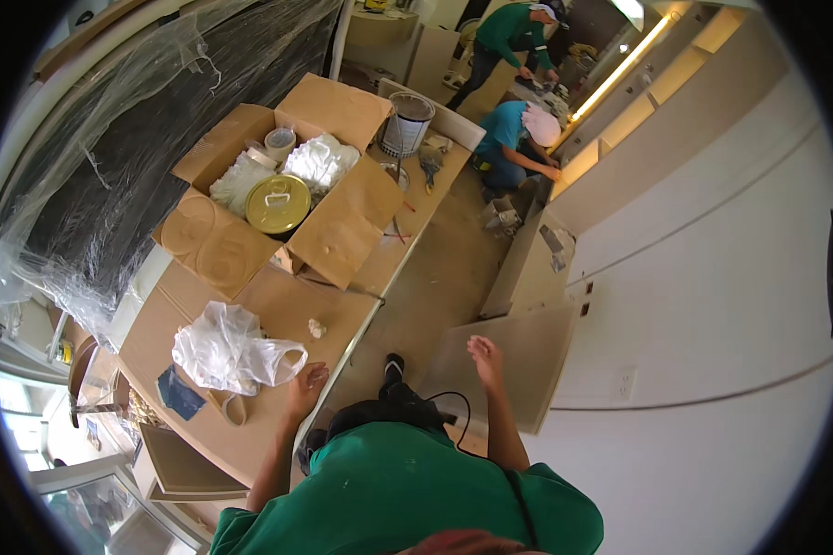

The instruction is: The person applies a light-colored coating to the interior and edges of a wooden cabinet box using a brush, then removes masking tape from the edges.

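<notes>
My left hand (307, 388) hovers at the near edge of the cardboard-covered counter (292, 312), fingers loosely bent and nothing seen in them. Just left of it lies a crumpled white plastic bag (227, 347), its handle loop close to my fingers; whether they touch I cannot tell. My right hand (486, 359) is raised off to the right, empty, with its fingers apart, before a flat beige panel (528, 356). Farther along the counter stands an open cardboard box (347, 231) holding a gold-lidded can (279, 204), tape rolls (279, 141) and white wadded material (322, 163).
Behind the box are an open paint can (405, 125) and a brush (430, 166). A blue-grey scrap (180, 393) lies near the bag. Two people, one crouching (509, 139) and one bending (509, 39), work ahead by lit shelving (620, 120). A white wall (703, 305) closes the right side.
</notes>
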### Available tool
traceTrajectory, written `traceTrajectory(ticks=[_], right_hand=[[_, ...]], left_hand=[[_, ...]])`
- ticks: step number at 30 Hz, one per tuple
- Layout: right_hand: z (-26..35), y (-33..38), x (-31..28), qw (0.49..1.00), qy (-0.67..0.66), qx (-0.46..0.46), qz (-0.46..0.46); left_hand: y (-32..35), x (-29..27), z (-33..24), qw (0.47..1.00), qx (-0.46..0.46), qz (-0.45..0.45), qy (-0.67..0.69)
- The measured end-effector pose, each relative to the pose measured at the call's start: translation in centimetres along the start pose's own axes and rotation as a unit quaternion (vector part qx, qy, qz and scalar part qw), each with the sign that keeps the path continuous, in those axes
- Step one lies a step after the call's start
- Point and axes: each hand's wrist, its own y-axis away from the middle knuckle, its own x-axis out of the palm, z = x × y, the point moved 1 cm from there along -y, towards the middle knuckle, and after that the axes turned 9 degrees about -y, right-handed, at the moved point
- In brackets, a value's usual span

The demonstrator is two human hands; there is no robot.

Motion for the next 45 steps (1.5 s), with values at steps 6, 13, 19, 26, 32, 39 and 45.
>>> traceTrajectory(ticks=[6, 13, 19, 26, 32, 39, 45], right_hand=[[11.5, -22.8, 0.3, 0.964, 0.136, -0.226, 0.022], [22.1, -42.0, 4.5, 0.895, 0.218, -0.39, 0.016], [22.4, -54.1, 8.7, 0.861, 0.298, -0.406, 0.071], [21.6, -69.2, 14.9, 0.795, 0.36, -0.451, 0.184], [18.3, -74.6, 17.3, 0.744, 0.361, -0.478, 0.296], [16.9, -76.6, 17.0, 0.856, 0.247, -0.383, 0.243], [14.1, -75.9, 15.6, 0.965, -0.064, -0.003, 0.256]], left_hand=[[-7.0, 6.9, -4.4, 0.986, -0.067, -0.099, 0.12], [-17.0, 11.7, -9.5, 0.982, -0.048, -0.124, 0.136], [-26.1, 13.5, -17.6, 0.995, -0.084, -0.043, -0.008], [-28.5, 17.4, -16.2, 0.959, -0.176, -0.219, 0.046], [-27.5, 23.9, -19.1, 0.896, -0.302, -0.296, 0.136], [-31.9, 28.2, -22.7, 0.91, -0.268, -0.287, 0.138], [-32.4, 27.9, -21.9, 0.917, -0.269, -0.288, 0.06]])
